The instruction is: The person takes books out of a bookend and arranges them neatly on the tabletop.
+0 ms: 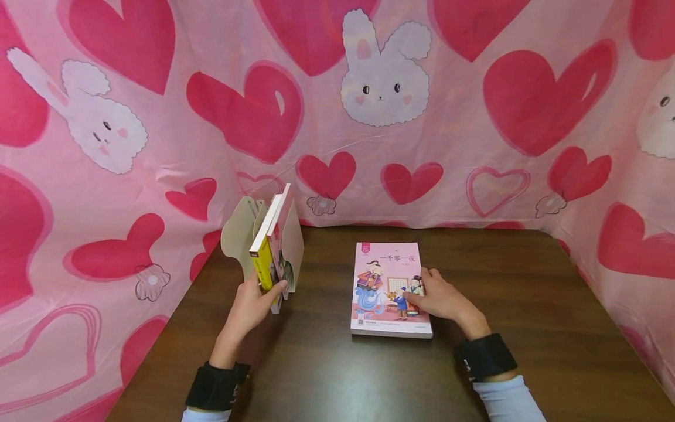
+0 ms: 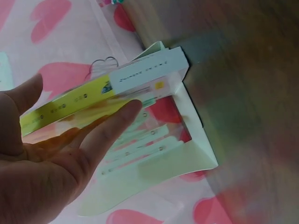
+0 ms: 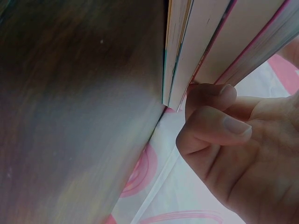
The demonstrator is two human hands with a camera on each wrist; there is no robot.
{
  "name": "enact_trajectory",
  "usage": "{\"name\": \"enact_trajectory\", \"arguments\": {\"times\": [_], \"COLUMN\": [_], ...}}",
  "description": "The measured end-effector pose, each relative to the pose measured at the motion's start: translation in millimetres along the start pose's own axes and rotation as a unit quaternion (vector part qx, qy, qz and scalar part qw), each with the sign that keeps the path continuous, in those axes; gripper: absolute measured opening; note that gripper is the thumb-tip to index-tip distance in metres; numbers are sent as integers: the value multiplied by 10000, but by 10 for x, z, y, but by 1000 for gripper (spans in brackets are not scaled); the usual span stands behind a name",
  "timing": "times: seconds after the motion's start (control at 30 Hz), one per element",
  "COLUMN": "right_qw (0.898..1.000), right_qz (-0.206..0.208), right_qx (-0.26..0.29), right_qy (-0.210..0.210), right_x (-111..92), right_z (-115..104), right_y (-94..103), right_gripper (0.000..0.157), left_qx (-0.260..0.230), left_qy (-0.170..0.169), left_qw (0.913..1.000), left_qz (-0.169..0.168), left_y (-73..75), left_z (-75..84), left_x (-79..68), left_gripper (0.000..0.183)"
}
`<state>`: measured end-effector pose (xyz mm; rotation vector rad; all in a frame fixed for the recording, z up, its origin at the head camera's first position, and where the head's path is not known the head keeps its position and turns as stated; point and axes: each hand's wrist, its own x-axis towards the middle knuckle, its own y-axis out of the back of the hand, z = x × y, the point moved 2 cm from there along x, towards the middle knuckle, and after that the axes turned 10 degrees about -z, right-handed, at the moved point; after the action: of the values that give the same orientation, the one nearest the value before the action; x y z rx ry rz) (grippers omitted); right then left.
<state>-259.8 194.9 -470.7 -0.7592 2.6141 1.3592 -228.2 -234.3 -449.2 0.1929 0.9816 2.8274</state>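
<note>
I have a yellow-spined book [image 1: 262,265] pinched in my left hand [image 1: 246,309], thumb on one side and fingers on the other. It stands upright at the cream book rack [image 1: 236,234], by the table's far left corner, jutting toward the near edge. A pink book [image 1: 282,225] stands just to its right, inside the rack's right panel. My right hand [image 1: 445,300] grips the right side of a stack of books [image 1: 382,284], thumb on the pink illustrated cover, two fingers curled against the side. The stack lies flat, near the middle of the table's far edge. Around the dark wooden table [image 1: 337,375] hangs pink cloth [image 1: 459,126] with hearts and rabbits. I wear black wristbands [image 1: 485,356] and pale sleeves [image 1: 508,400].
</note>
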Motion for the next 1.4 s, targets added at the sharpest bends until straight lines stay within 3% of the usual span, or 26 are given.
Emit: {"name": "enact_trajectory", "arguments": {"times": [0.2,0.63,0.87,1.03,1.17,1.4], "right_qw": [10000,10000,10000,10000,10000,10000], "right_qz": [-6,-21,9,4,31,5], "right_qx": [34,17,32,10,-1,16], "right_qy": [-27,0,-12,-42,-61,-77], "right_x": [-10,-3,-6,-14,-13,-10], "right_z": [0,-5,-4,-17,-20,-11], "right_y": [0,-8,-6,-9,-8,-5], "right_gripper": [99,100,98,99,99,100], "left_qx": [-142,-22,22,0,41,19], "left_qy": [-11,189,21,-42,71,67], "left_qw": [9998,9998,9996,9996,9995,9980], "left_qz": [-137,69,296,270,293,630], "left_y": [-33,-20,-15,-25,-30,-50], "left_z": [-28,-17,-1,14,26,56], "left_x": [-3,-180,-81,-13,-16,-62], "left_gripper": [66,59,67,68,62,54]}}
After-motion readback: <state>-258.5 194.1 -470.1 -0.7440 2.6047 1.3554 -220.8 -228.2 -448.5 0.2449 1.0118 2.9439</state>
